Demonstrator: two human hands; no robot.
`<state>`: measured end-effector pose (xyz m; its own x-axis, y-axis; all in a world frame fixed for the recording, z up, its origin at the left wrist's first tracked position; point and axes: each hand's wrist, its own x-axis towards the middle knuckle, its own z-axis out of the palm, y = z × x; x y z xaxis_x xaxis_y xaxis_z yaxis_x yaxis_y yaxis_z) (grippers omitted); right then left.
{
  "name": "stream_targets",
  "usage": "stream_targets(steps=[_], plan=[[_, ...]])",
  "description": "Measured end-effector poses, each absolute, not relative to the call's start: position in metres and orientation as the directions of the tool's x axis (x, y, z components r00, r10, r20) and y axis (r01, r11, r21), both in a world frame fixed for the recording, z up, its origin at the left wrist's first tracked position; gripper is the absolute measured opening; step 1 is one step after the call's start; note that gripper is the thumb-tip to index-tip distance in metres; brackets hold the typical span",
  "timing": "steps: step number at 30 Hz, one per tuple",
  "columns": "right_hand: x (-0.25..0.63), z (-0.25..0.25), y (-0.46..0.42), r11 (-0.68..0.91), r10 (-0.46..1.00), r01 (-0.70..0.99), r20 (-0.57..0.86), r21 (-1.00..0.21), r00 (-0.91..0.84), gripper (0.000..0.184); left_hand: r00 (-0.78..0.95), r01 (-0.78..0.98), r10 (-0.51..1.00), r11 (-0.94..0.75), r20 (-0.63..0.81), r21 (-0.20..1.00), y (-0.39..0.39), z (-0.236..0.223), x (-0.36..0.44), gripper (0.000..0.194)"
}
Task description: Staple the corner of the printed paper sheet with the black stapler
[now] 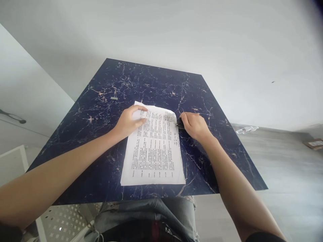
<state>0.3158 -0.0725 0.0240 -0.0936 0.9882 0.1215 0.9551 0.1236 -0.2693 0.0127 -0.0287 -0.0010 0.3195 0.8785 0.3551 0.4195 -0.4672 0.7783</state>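
A stack of printed paper sheets [153, 151] lies in front of me, its upper part slightly curled. My left hand [130, 121] grips the stack at its upper left edge, thumb and forefinger apart on the top sheet; the other fingers are hidden. At the upper right edge, my right hand [195, 126] is closed around a small black stapler [179, 123]. Its front end meets the paper's edge, and most of it is covered by my fingers. Handwritten marks run down the right margin of the top sheet.
The sheets rest on a dark blue marbled table [151, 80]. A small greenish bar, perhaps staples [114, 98], lies at the left. White walls stand behind and to the left. Clear plastic packaging [247, 129] and a cardboard box [314, 144] are on the floor at right.
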Motion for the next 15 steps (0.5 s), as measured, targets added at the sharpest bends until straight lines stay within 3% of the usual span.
stream_targets(steps=[15], plan=[[0.3096, 0.0224, -0.072, 0.135, 0.984, 0.985, 0.131, -0.106, -0.12, 0.054, 0.32, 0.432, 0.879, -0.467, 0.353, 0.772, -0.0294, -0.0006, 0.0138, 0.03]])
